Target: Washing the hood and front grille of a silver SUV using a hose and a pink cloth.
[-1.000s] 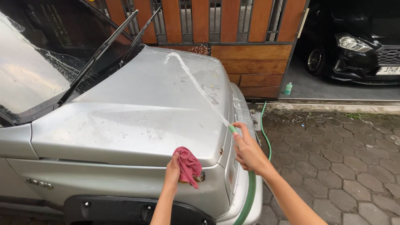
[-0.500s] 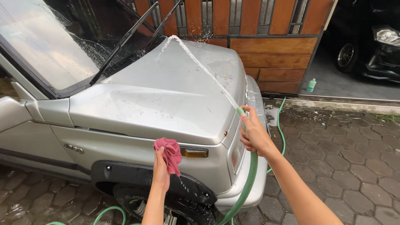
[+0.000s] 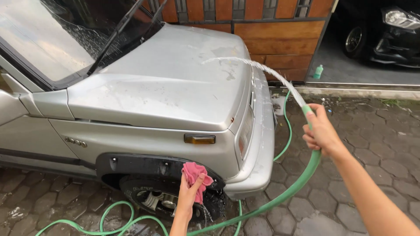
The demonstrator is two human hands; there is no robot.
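Gripping the green hose (image 3: 302,177) near its open end, the right hand (image 3: 323,133) is closed around it with the thumb laid over the mouth, seemingly so that the water is squeezed into a flat jet (image 3: 258,67). That jet is thrown in an arc across to the front of the silver bonnet (image 3: 175,83), where it lands near the far corner. The hose is held out to the side of the car, away from the body, which keeps the spray angled onto the panel; from the hand it is looped down past the bumper (image 3: 260,153) and trailed over the wet paving stones (image 3: 372,148) toward the lower left.

A pink cloth (image 3: 194,175) is bunched in the left hand (image 3: 189,196), fingers closed on it, and is pressed against the black wheel-arch trim (image 3: 153,166) just above the front tyre (image 3: 153,199). Water is seen dripping beneath it, so the cloth appears soaked.

An amber side lamp (image 3: 199,139) is set in the wing above the cloth. The wipers (image 3: 116,37) are lifted off the windscreen (image 3: 43,39), probably to leave the glass free. Behind the car a wooden-slatted gate (image 3: 280,39) is shut, a small green bottle (image 3: 320,72) is stood by its foot, and a dark car (image 3: 385,35) is parked beyond.
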